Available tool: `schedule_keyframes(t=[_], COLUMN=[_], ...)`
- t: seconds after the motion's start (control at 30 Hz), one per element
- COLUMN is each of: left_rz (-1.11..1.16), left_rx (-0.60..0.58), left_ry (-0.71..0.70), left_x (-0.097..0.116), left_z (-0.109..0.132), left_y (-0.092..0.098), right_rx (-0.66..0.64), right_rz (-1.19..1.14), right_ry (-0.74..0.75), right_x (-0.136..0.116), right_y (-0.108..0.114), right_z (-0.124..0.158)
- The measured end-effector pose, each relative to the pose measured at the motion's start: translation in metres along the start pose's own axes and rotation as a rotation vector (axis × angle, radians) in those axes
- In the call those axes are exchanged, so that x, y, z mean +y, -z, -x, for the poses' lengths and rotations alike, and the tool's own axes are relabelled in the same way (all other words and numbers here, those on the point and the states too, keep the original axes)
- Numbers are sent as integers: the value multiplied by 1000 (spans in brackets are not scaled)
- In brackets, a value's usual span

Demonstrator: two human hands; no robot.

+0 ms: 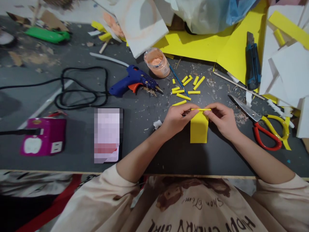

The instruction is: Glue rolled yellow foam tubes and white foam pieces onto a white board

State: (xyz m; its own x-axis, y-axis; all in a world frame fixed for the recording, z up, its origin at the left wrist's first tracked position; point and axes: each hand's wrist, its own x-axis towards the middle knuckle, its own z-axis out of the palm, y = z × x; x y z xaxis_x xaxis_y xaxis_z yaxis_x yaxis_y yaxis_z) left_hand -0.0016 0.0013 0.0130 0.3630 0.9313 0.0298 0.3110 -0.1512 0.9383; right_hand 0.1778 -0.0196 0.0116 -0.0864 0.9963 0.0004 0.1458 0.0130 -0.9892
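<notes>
A yellow paper strip point(199, 129) hangs between my two hands, its top edge rolled or folded into a thin band and its lower part flat. My left hand point(178, 117) pinches the left end of that top edge with thumb and fingers. At the other end, my right hand point(221, 119) pinches it the same way. Just beyond my fingers lie several short yellow paper rolls point(183, 96) scattered on the dark table. Red-and-yellow-handled scissors point(260, 124) rest to the right of my right hand, blades pointing away to the upper left.
A blue glue gun point(135, 80) with a looped black cord lies left of an open jar point(158, 64) of peach paint. On the left are a phone point(108, 135) and a purple power box point(43, 137). A utility knife point(253, 62) sits on yellow sheets point(193, 45) at the back right.
</notes>
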Motion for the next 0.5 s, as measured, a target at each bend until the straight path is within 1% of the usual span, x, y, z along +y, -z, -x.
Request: schedule_keyframes(t=[0.1,0.2,0.33,0.5], left_rz=[-40,-73,-114,-151], left_rx=[9,2,-28,-33], left_ry=[-41,-77,-90,-111], left_x=[0,0,-3,-5], left_z=[1,1,0,1], left_y=[0,-1,0,1], right_rx=[-22,-18,4,6], right_rz=[14,22,7,72], right_ry=[-23,-15,17,19], right_x=[0,0,1,0], right_y=[0,0,0,0], right_z=[-1,0,1,2])
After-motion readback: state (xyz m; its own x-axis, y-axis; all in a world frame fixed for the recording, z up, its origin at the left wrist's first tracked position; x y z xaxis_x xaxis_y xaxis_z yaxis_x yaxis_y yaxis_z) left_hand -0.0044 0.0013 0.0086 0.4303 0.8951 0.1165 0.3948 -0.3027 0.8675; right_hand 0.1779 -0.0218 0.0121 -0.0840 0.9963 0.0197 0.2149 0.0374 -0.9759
